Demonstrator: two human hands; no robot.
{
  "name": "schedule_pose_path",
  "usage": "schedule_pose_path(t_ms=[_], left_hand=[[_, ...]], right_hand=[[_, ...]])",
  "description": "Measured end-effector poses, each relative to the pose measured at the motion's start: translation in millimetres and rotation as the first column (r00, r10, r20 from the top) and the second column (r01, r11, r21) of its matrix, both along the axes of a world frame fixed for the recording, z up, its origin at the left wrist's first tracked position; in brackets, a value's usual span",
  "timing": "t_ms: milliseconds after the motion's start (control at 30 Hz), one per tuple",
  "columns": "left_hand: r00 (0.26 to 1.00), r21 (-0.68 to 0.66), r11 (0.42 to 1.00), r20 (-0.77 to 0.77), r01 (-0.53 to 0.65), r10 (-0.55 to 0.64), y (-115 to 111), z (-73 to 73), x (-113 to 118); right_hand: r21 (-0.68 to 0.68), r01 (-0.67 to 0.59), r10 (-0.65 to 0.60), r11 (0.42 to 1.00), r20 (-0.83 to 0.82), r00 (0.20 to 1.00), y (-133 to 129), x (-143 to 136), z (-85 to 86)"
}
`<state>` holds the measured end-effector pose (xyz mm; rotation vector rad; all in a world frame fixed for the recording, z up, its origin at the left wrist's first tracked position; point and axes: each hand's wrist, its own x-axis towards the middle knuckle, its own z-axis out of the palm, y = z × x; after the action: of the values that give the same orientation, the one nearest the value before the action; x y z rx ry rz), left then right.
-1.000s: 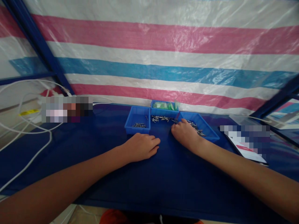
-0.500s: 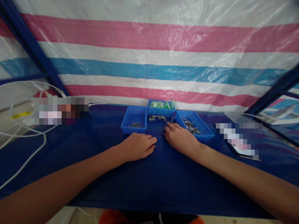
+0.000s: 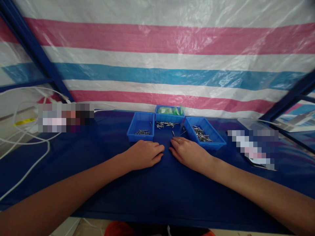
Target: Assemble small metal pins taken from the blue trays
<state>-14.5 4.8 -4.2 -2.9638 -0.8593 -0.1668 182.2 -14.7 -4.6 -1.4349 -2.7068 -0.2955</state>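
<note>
- From where I stand, one slim, silvery metal pin (image 3: pixel 173 133) lies on the dark blue bench (image 3: pixel 157 193), just beyond the fingers of the right hand (image 3: pixel 188 151).
- Its long axis runs roughly near to far, the far end leaning a touch left; the near end is so close to the fingertips that I can't tell whether they touch.
- The right hand is clearly the nearer one. Its fingers are close together and bent, palm down; I can't tell if anything is tucked beneath.
- The left hand (image 3: pixel 145 154) rests in front of a blue rectangular plastic tray (image 3: pixel 140 138) with some pins in it. Its fingers curl loosely, thumb slightly off the forefinger, and their undersides are hidden.
- A second loose pin (image 3: pixel 183 132) lies to the right of the first, slanting from near left to far right, beside a larger blue plastic tray (image 3: pixel 214 144) holding many more.
- Farther off, a scattered row of silvery pins (image 3: pixel 167 124) sits before a blue tray of green packets (image 3: pixel 169 117).
</note>
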Motion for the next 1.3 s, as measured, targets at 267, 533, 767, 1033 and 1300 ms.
schedule_pose_path(t_ms=[267,533,767,1033,1300], left_hand=[[0.992,0.027,0.996,0.095,-0.082,0.080,-7,-6.5,4],[0.998,0.093,0.994,0.027,0.060,-0.063,-7,-4.0,3],[0.991,0.099,0.986,0.003,0.131,-0.132,-9,-4.3,6],[0.989,0.161,0.981,0.079,0.110,-0.124,-11,-6.1,7],[0.984,0.208,0.971,0.103,0.121,-0.145,-11,-3.5,6]], right_hand=[[-0.028,-0.259,0.252,0.965,-0.150,0.956,-25,6,3.2],[0.025,-0.512,0.503,0.859,-0.239,0.831,-28,17,-4.2],[0.017,-0.538,0.527,0.843,-0.231,0.818,-32,18,0.3],[0.032,-0.310,0.309,0.950,-0.225,0.924,-25,30,11.3],[-0.011,-0.307,0.299,0.952,-0.197,0.934,-24,27,2.6]])
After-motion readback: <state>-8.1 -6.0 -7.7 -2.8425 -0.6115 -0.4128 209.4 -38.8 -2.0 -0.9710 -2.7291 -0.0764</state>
